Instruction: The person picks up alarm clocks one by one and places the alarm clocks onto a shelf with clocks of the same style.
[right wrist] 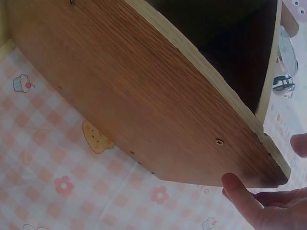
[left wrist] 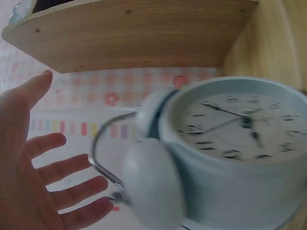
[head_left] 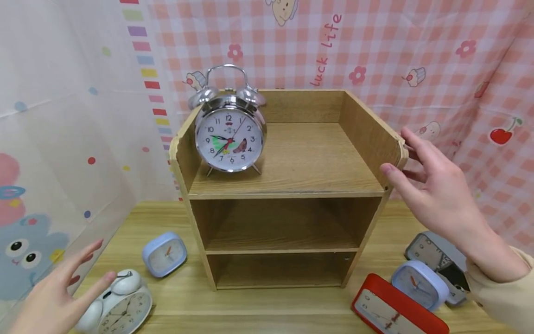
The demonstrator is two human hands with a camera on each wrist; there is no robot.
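A silver twin-bell alarm clock (head_left: 230, 139) stands at the left end of the top board of a small wooden shelf (head_left: 288, 195). My right hand (head_left: 438, 185) is at the front upper corner of the shelf's right side panel (right wrist: 144, 105), thumb towards the inner face and fingers along the outside, lightly spread. Low on the left, my left hand (head_left: 54, 292) is spread beside a white twin-bell alarm clock (head_left: 121, 306), holding nothing. In the left wrist view its fingers (left wrist: 72, 167) lie close to the handle of that white clock (left wrist: 230, 182).
A small blue clock (head_left: 164, 255) sits on the wooden table (head_left: 267, 311) left of the shelf. To the right, a red clock (head_left: 396, 306), another blue clock (head_left: 419, 283) and a grey clock (head_left: 427, 253) are crowded together beneath the right forearm. A checked curtain (head_left: 292, 46) hangs behind.
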